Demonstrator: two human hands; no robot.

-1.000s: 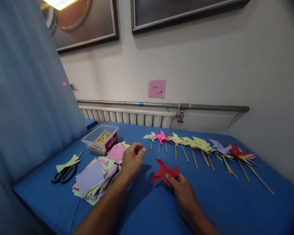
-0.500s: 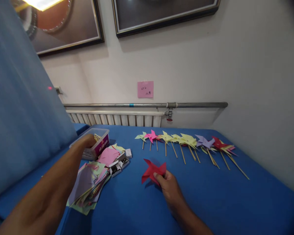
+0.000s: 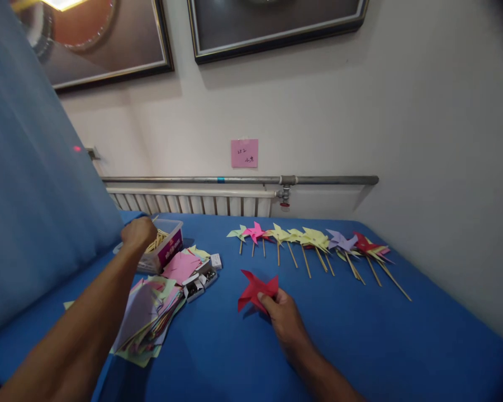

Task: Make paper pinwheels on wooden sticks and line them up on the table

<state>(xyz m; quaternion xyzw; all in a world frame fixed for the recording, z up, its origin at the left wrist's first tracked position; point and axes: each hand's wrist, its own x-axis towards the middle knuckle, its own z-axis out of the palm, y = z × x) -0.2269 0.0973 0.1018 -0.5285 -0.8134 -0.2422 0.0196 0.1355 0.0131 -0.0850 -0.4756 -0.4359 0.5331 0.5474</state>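
Observation:
A red paper pinwheel head (image 3: 254,289) is pinched at its near edge by my right hand (image 3: 284,317), just above the blue surface. My left hand (image 3: 139,231) is closed over the clear plastic box (image 3: 174,243), and the tip of a thin wooden stick (image 3: 155,218) pokes out beside its fingers. Several more wooden sticks (image 3: 158,239) lie inside the box. Between my hands are small open boxes of pins (image 3: 207,273) and a small white box (image 3: 216,261). Coloured paper sheets (image 3: 140,312) are piled by my left forearm.
Along the far right, several finished pinwheels on sticks (image 3: 316,239) lie in a row on the blue table (image 3: 243,363). A blue curtain (image 3: 37,167) hangs at left. A radiator (image 3: 193,202) and a pipe (image 3: 243,180) run along the wall behind.
My left hand has risen out of the plastic box, with a stick tip now showing by it. The right hand keeps its hold on the red pinwheel head. The view has shifted slightly.

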